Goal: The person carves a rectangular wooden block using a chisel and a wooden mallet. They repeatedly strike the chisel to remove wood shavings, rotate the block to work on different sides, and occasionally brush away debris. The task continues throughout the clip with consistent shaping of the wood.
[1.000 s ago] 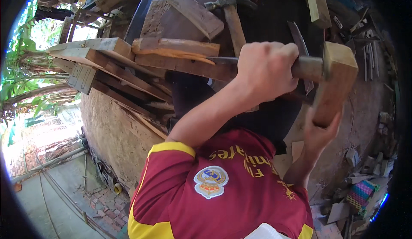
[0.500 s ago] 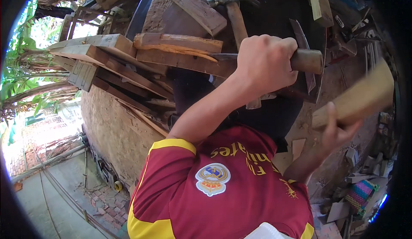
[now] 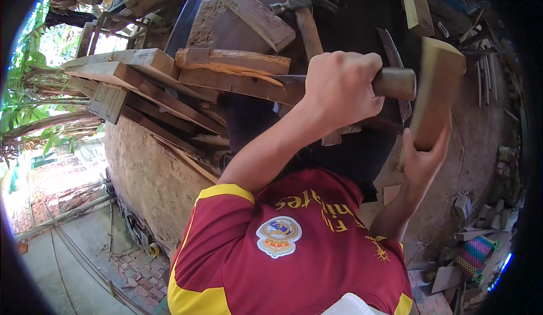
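Note:
My left hand [image 3: 342, 88] is closed round the chisel [image 3: 396, 82], whose round handle sticks out to the right and whose narrow blade meets the orange, splintered end of a wooden piece [image 3: 232, 59] lying on a board [image 3: 237, 87]. My right hand [image 3: 427, 151] grips the lower end of a wooden block [image 3: 438, 83], held upright just right of the handle's end. A claw hammer [image 3: 307, 23] lies beyond my left hand, its wooden handle partly hidden by it. A long metal blade [image 3: 390, 46] lies behind the chisel handle.
Stacked planks [image 3: 121, 69] jut to the left. Loose offcuts [image 3: 254, 15] and a pale batten [image 3: 416, 6] lie along the back. A concrete floor [image 3: 147, 179] surrounds the work, with scraps and a multicolored woven item [image 3: 475, 255] at lower right. Foliage shows at far left.
The block in my right hand swung away to the lower right, then came back up and left near the chisel handle's end. My left hand stays on the chisel, shifting slightly.

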Demonstrator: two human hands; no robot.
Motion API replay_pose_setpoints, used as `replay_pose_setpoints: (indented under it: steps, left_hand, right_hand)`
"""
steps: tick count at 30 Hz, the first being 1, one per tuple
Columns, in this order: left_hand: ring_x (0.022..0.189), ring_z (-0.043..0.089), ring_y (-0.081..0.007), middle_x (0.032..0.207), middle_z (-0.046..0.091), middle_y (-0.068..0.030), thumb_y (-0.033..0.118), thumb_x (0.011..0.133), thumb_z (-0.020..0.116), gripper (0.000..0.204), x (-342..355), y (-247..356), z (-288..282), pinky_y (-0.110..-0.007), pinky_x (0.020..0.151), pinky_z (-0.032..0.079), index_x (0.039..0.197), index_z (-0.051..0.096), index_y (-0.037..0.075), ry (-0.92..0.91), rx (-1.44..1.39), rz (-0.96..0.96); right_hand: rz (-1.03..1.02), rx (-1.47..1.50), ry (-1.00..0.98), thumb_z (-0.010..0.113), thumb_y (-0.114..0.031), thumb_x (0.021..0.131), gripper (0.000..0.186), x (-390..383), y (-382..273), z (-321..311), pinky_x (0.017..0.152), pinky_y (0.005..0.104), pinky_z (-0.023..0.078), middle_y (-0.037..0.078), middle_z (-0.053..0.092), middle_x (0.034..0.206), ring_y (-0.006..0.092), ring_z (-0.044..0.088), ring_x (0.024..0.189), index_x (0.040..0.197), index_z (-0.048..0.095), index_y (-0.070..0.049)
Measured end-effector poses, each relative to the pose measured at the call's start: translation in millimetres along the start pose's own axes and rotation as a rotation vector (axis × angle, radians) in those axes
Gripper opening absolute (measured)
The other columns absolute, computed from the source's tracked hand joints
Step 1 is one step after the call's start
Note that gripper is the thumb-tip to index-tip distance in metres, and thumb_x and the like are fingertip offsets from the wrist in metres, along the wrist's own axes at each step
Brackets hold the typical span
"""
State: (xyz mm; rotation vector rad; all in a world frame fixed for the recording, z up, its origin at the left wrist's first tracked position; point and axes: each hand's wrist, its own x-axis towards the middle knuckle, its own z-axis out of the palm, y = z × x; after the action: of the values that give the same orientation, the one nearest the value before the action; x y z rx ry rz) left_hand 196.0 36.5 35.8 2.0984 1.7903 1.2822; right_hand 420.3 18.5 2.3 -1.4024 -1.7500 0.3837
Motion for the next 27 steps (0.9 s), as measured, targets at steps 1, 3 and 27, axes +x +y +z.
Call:
replay_pose_setpoints:
  steps: [1,3,27]
  left_hand:
    - [0.063,0.063,-0.0336,0.063,0.058,-0.0116,0.018,0.058,0.073,0.024,-2,1,-1,-0.042,0.055,0.049,0.07,0.056,0.008,0.008,-0.015,0.011]
    - [0.063,0.063,-0.0331,0.063,0.058,-0.0111,0.017,0.057,0.073,0.024,-5,1,-3,-0.041,0.054,0.049,0.071,0.056,0.008,0.023,-0.034,0.027]
    - [0.061,0.063,-0.0295,0.065,0.06,-0.0066,0.016,0.054,0.075,0.028,-18,-6,-29,-0.041,0.052,0.048,0.075,0.059,0.011,0.074,-0.268,0.184]
  right_hand:
    - [-0.064,-0.027,-0.075,0.07,0.002,0.075,0.077,4,-4,3,0.11,0.0394,0.038,0.019,0.051,0.145,0.0317,0.05,0.134,0.147,0.041,0.002]
    - [-0.083,0.195,-0.267,0.07,0.002,0.076,0.075,16,-13,9,0.11,0.0379,0.038,0.019,0.049,0.148,0.0305,0.05,0.135,0.145,0.042,0.003]
    - [-0.472,0.321,-1.198,0.069,-0.004,0.075,0.075,118,-69,53,0.085,0.0356,0.049,0.014,0.066,0.095,0.0247,0.065,0.086,0.147,0.05,-0.015]
